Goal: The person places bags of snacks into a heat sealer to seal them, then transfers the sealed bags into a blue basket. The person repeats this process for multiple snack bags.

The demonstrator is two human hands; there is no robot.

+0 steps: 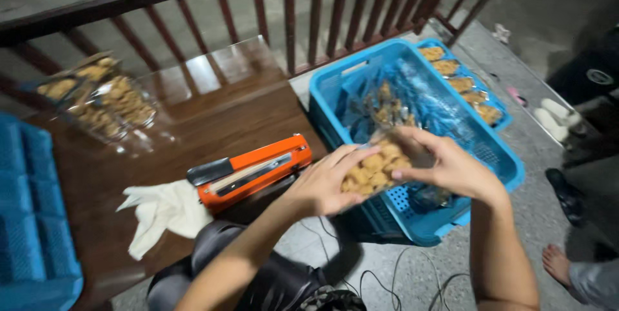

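My left hand (322, 185) and right hand (451, 166) both pinch a crinkly clear bag of knobbly golden snacks (376, 168) above the slotted blue plastic crate (496, 156).

Dim scene, motion-blurred, glare on the table (213, 72).

Clear bag of golden snacks (376, 168), held above blue crate (496, 150).
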